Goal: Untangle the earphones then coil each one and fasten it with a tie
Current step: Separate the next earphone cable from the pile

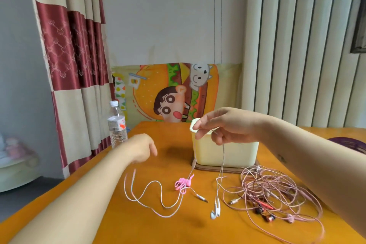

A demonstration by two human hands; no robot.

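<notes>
Pinching a white earphone cord between thumb and fingertips, the right hand hangs in front of a pale yellow tub. Two strands drop almost straight down from it, one to the white earbuds at its six o'clock, the other past a bundle of pink ties at seven. The slack then snakes along the orange table toward nine o'clock, ending in a narrow loop just under the left hand. That hand's fingers curl downward, but it is too blurred to tell whether they grip the loop. It looks the nearer hand to that loose tail. Tangled pink earphones lie untouched at the right hand's five o'clock.
</notes>
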